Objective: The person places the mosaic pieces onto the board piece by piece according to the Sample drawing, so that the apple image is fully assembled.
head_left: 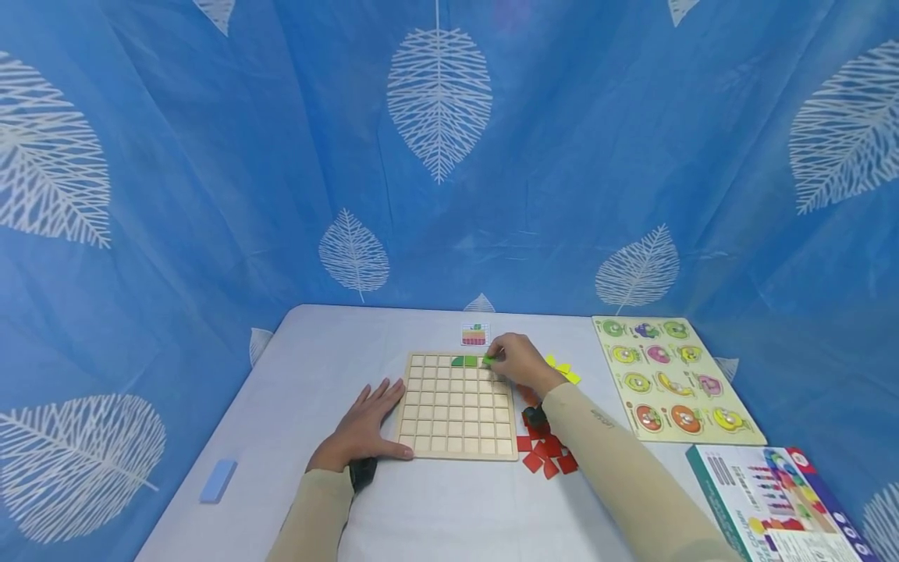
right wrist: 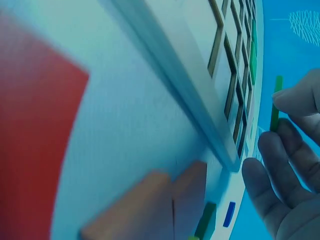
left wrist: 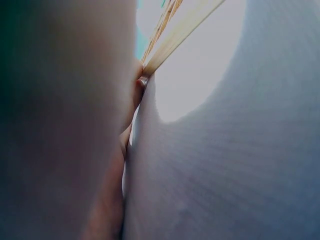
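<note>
Head view: a pale wooden board [head_left: 455,428], square and gridded into shallow cells, lies on the smooth white desk [head_left: 337,347]. The left hand [head_left: 367,424] spreads its fingers, touching the board's left edge; the right hand [head_left: 518,361] pinches a thin green tile [head_left: 488,361] at the far right corner, contact unclear. The right sleeve [head_left: 618,460] partly covers flat red tiles [head_left: 552,446]. The left wrist view is mostly blurred.

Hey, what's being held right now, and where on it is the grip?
The right hand pinches a small green tile, thumb against its side; the fingers' exact contact is unclear. The left hand rests against the gridded board.
</note>
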### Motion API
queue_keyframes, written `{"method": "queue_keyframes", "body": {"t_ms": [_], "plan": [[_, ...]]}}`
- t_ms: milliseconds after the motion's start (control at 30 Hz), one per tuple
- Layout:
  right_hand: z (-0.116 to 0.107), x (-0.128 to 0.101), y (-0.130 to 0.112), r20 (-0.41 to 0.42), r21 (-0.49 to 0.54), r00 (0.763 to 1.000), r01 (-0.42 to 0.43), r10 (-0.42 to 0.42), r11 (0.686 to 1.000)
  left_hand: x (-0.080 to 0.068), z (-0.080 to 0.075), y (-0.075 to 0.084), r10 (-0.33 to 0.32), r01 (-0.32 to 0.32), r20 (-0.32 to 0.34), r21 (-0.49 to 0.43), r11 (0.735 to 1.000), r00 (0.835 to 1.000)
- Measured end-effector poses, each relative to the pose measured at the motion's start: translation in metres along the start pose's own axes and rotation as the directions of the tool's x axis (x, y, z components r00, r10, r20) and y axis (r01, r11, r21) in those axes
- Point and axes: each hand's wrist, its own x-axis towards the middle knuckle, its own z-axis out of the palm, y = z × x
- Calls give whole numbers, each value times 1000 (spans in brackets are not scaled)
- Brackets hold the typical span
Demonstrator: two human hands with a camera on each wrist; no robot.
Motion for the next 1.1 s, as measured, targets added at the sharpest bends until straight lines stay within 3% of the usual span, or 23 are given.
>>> {"method": "queue_keyframes", "body": {"t_ms": [567, 1100], "plan": [[25, 9, -23, 85, -3, 989, 122, -122, 993, 3, -2, 1, 2, -2, 0, 1, 1000, 1000], [39, 11, -33, 120, -88, 969, 226, -215, 970, -1, -4, 2, 0, 0, 19, -5, 1000, 1000]]}}
